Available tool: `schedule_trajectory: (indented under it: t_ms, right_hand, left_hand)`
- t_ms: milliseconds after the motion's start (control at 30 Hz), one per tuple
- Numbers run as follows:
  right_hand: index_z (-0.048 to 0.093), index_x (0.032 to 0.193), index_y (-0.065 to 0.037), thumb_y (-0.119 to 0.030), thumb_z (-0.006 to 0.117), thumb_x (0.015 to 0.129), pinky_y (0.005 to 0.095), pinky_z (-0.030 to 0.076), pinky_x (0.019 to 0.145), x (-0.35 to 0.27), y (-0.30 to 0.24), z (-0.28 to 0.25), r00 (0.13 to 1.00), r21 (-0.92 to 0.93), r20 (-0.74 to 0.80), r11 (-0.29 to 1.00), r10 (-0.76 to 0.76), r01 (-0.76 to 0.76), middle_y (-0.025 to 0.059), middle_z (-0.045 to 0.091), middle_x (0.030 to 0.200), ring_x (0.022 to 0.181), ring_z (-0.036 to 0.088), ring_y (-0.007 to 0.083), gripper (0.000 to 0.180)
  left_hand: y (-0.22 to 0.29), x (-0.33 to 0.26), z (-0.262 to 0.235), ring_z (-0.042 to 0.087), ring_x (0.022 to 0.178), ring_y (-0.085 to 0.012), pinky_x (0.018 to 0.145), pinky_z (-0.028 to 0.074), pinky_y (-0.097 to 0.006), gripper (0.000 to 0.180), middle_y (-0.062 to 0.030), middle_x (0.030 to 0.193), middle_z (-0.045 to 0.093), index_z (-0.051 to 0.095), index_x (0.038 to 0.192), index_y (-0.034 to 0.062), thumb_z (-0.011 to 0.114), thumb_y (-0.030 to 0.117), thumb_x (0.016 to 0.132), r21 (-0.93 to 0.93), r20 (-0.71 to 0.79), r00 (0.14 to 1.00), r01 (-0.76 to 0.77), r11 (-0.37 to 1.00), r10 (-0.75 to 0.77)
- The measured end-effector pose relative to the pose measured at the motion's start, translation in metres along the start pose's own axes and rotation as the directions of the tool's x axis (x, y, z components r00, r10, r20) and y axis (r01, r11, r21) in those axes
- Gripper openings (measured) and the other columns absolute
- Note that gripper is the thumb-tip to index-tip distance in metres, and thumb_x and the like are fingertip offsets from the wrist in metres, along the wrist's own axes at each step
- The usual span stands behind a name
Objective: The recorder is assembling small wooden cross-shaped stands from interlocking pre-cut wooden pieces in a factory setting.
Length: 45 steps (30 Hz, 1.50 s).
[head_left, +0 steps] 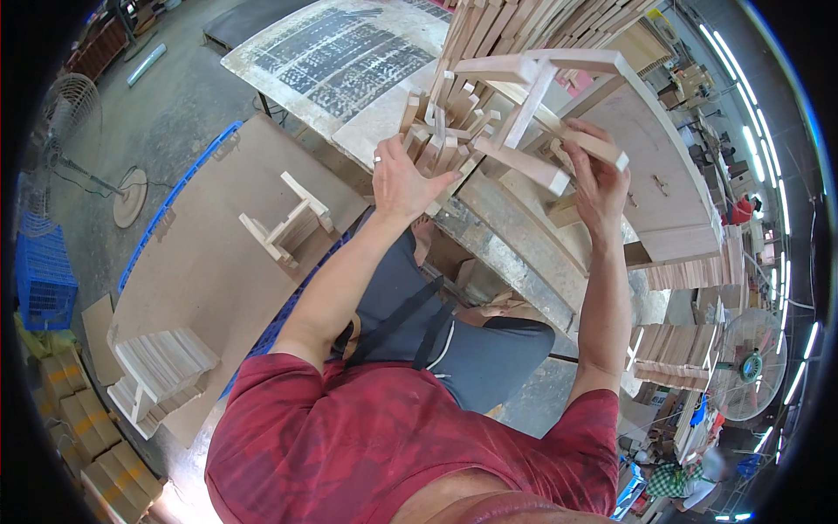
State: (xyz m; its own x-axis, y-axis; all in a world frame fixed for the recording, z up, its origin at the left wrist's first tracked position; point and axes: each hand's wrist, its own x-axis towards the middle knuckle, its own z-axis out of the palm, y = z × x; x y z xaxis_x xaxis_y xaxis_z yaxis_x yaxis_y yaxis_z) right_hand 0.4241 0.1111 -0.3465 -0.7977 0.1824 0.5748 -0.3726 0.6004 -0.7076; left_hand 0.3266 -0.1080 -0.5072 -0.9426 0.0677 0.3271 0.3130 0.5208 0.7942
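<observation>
A pale wooden frame point(541, 96) of square bars stands tilted on the workbench point(524, 236) in front of me. My right hand point(598, 179) grips its lower bar at the near right corner. My left hand point(401, 179), a ring on one finger, rests on a heap of short wooden pieces point(445, 131) piled left of the frame, fingers spread over their ends.
A brown board point(209, 253) on the left carries a small wooden frame point(284, 229) and a stack of slats point(161, 367). More slats are stacked behind the frame point(559, 22) and at right point(690, 271). Two fans point(61, 122) point(746, 362), a blue crate point(42, 279) and cardboard boxes point(87, 437) stand around.
</observation>
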Motion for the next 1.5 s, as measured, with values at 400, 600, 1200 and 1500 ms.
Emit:
schedule_trajectory:
  t_ms: [400,600,1200,1500]
  right_hand:
    - [0.066,0.12,0.002,-0.012,0.066,0.101,0.0305,0.052,0.093,0.058,0.019,0.027,0.977,0.04,0.196,0.995,0.085,-0.095,0.0062,0.069,0.115,0.103,0.064,0.0138,0.024]
    - [0.064,0.121,0.0,-0.021,0.066,0.1,0.0329,0.052,0.087,0.089,0.049,0.049,0.925,-0.157,0.354,0.984,0.137,-0.086,0.009,0.071,0.105,0.099,0.065,0.0153,0.03]
    - [0.069,0.121,-0.002,-0.03,0.071,0.095,0.0345,0.048,0.099,0.098,0.063,0.066,0.851,-0.241,0.356,0.918,0.387,-0.316,0.0109,0.071,0.112,0.107,0.065,0.0198,0.039]
    - [0.072,0.111,0.002,-0.024,0.07,0.094,0.0318,0.052,0.08,0.095,0.073,0.071,0.856,-0.395,0.353,0.89,0.377,-0.229,0.0088,0.074,0.093,0.086,0.067,0.0167,0.031]
  left_hand:
    - [-0.02,0.021,0.02,0.066,0.107,-0.0402,0.09,0.053,-0.048,0.093,-0.0246,0.12,0.064,0.046,0.134,-0.0036,0.092,0.041,0.067,-0.132,0.046,0.999,-0.02,0.991,0.026]
    - [-0.031,0.02,0.033,0.065,0.106,-0.0417,0.089,0.053,-0.048,0.089,-0.0256,0.116,0.063,0.046,0.131,-0.0042,0.092,0.038,0.068,-0.155,0.014,0.997,-0.073,0.985,0.076]
    - [-0.037,0.017,0.033,0.063,0.104,-0.0387,0.088,0.053,-0.047,0.086,-0.0226,0.115,0.061,0.051,0.125,-0.0036,0.094,0.039,0.064,-0.197,-0.036,0.994,-0.106,0.975,0.101]
    - [-0.04,0.019,0.032,0.064,0.105,-0.0387,0.088,0.053,-0.047,0.087,-0.0223,0.114,0.061,0.051,0.124,-0.0041,0.094,0.042,0.064,-0.207,0.009,0.996,-0.086,0.974,0.09]
